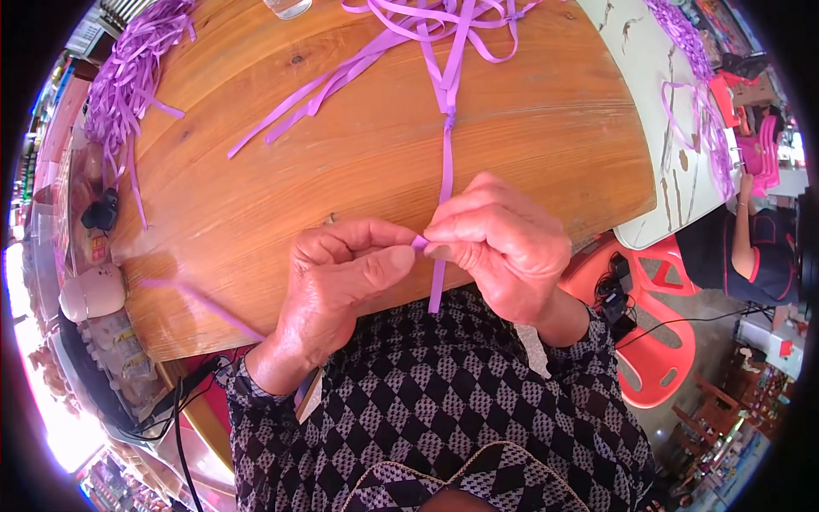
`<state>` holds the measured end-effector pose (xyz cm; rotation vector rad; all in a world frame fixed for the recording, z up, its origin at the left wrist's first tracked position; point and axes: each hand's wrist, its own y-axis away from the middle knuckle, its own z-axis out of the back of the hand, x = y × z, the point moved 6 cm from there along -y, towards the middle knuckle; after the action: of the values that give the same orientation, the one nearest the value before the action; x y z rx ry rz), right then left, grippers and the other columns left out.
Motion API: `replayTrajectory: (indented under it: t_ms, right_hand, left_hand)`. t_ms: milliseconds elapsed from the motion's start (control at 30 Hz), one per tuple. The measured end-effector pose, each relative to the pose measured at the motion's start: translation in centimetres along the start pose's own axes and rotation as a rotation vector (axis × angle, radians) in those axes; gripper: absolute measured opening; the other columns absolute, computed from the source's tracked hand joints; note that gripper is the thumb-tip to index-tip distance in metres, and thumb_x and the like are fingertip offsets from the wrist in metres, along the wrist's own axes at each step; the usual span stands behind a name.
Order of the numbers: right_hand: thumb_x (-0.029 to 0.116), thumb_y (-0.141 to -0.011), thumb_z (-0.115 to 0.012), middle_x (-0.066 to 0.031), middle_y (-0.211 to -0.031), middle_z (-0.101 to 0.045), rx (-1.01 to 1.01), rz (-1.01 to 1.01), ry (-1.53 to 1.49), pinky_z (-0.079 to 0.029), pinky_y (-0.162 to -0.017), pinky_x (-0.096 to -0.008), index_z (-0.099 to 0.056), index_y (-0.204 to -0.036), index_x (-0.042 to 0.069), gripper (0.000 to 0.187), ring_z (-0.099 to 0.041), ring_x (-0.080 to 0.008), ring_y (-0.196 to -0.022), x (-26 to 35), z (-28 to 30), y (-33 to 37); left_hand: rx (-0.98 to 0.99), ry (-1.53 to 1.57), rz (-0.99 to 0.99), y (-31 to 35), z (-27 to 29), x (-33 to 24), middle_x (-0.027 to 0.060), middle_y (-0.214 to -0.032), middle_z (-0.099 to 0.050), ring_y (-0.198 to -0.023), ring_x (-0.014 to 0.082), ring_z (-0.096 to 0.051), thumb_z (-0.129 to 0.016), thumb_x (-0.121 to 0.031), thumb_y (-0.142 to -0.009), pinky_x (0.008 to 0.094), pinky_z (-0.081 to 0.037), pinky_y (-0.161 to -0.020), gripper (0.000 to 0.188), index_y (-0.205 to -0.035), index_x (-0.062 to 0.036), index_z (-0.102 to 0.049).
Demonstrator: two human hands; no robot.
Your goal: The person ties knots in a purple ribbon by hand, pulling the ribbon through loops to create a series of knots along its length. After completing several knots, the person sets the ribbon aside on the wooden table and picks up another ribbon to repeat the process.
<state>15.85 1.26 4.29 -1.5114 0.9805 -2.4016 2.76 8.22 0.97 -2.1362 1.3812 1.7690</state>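
Both my hands meet over the near edge of the wooden table, pinching a purple ribbon [447,162] between thumbs and forefingers. My left hand [345,264] grips it from the left, and my right hand [503,243] from the right, the fingertips almost touching. A short tail of the ribbon hangs below my fingers toward my lap. Away from me, the ribbon runs up to a small knot, beyond which it joins a loose tangle of purple ribbons [461,38] at the far side. Whether a knot lies between my fingertips is hidden.
The wooden table [299,179] has a thick purple ribbon bundle [141,68] at its far left. A pale rounded object [94,293] stands by the left edge. To the right are a white table [640,51] with more ribbon, a red plastic chair [661,341] and another person [751,247].
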Motion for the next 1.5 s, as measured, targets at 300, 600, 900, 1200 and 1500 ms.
replayTrajectory:
  t_ms: [300, 600, 900, 1200, 1500]
  right_hand:
    - [0.005, -0.066, -0.074, -0.0090, -0.079, -0.063, 0.052, -0.023, -0.063, -0.042, -0.054, -0.0282, -0.066, -0.084, 0.000, 0.021, -0.054, -0.0185, -0.065, -0.1, -0.4, -0.1]
    - [0.002, -0.062, -0.076, -0.0083, -0.079, -0.061, 0.118, -0.077, -0.084, -0.043, -0.055, -0.0284, -0.066, -0.089, -0.001, 0.029, -0.055, -0.0188, -0.066, -0.6, -0.8, 0.0]
    - [-0.005, -0.068, -0.072, -0.0073, -0.073, -0.059, 0.139, -0.213, -0.215, -0.040, -0.055, -0.0283, -0.061, -0.078, -0.002, 0.015, -0.053, -0.0179, -0.064, -0.9, -0.1, 0.3]
    - [-0.007, -0.066, -0.071, -0.0066, -0.073, -0.059, 0.156, -0.062, -0.101, -0.039, -0.052, -0.0281, -0.060, -0.079, 0.000, 0.019, -0.052, -0.0185, -0.062, 0.1, -0.7, 0.0]
    - [-0.004, -0.069, -0.071, -0.0069, -0.075, -0.060, 0.158, -0.103, -0.095, -0.042, -0.054, -0.0274, -0.062, -0.086, 0.000, 0.020, -0.054, -0.0185, -0.063, 0.4, -0.3, 0.2]
  left_hand:
    - [0.005, -0.019, 0.010, -0.6, 0.5, 0.3, 0.0025, -0.064, -0.060, -0.048, 0.0048, -0.046, -0.071, -0.005, -0.074, 0.0180, -0.033, -0.044, 0.012, -0.081, 0.0029, -0.065]
    - [0.027, -0.067, 0.097, -0.8, 0.6, 0.4, 0.0030, -0.062, -0.059, -0.047, 0.0051, -0.045, -0.072, -0.005, -0.073, 0.0184, -0.032, -0.043, 0.014, -0.081, 0.0034, -0.064]
    - [0.127, -0.122, 0.133, -0.1, 1.7, -0.1, -0.0004, -0.069, -0.061, -0.061, 0.0045, -0.052, -0.071, -0.009, -0.077, 0.0178, -0.039, -0.056, 0.013, -0.081, 0.0013, -0.065]
    - [0.261, -0.595, -0.466, 0.3, -1.1, -2.9, 0.0023, -0.071, -0.060, -0.060, 0.0093, -0.053, -0.068, -0.009, -0.081, 0.0217, -0.043, -0.056, 0.017, -0.091, 0.0032, -0.062]
    - [0.143, 0.015, 0.155, -0.2, -0.2, 0.6, 0.0078, -0.067, -0.060, -0.056, 0.0125, -0.057, -0.071, -0.009, -0.076, 0.0216, -0.043, -0.047, 0.017, -0.082, 0.0032, -0.061]
